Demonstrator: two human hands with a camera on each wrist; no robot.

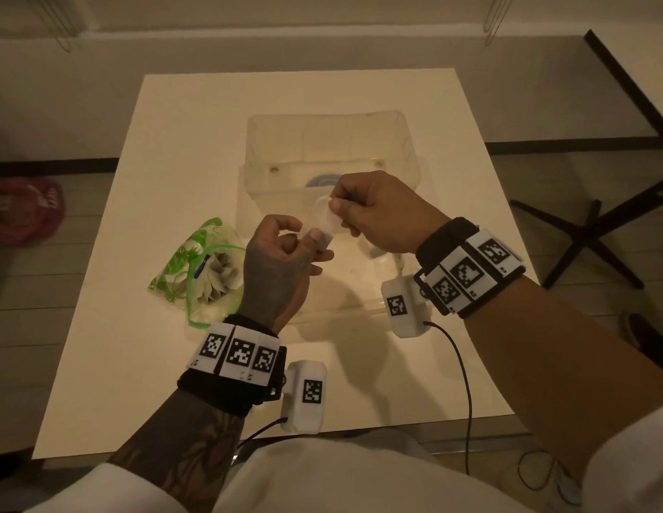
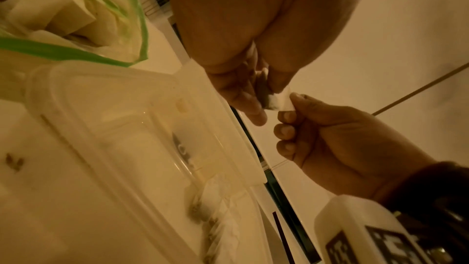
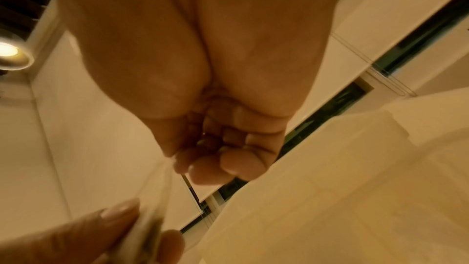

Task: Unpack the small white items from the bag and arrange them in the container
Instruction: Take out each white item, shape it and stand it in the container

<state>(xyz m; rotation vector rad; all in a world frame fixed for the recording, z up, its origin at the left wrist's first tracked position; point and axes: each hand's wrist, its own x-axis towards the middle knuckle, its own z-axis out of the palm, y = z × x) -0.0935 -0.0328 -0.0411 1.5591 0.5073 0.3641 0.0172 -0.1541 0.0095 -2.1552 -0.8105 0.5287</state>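
Both hands hold one small white item (image 1: 322,221) in a clear wrapper above the clear plastic container (image 1: 256,149). My left hand (image 1: 310,236) pinches its lower end between thumb and fingers. My right hand (image 1: 335,202) pinches the upper end of the wrapper. The left wrist view shows the white item (image 2: 275,104) between my left fingers (image 2: 250,103) and my right hand (image 2: 291,107). In the right wrist view the wrapper (image 3: 154,192) stretches from my right fingertips (image 3: 203,168) down to my left fingers (image 3: 119,220). The green-printed zip bag (image 1: 200,268) lies open left of the container with several white items inside.
Small bagged items (image 2: 203,218) lie on the container's floor near its right front corner. A round blue label (image 1: 320,181) shows through the container. The white table (image 1: 119,364) carries bag and container. A dark table leg frame (image 1: 596,231) stands on the floor at right.
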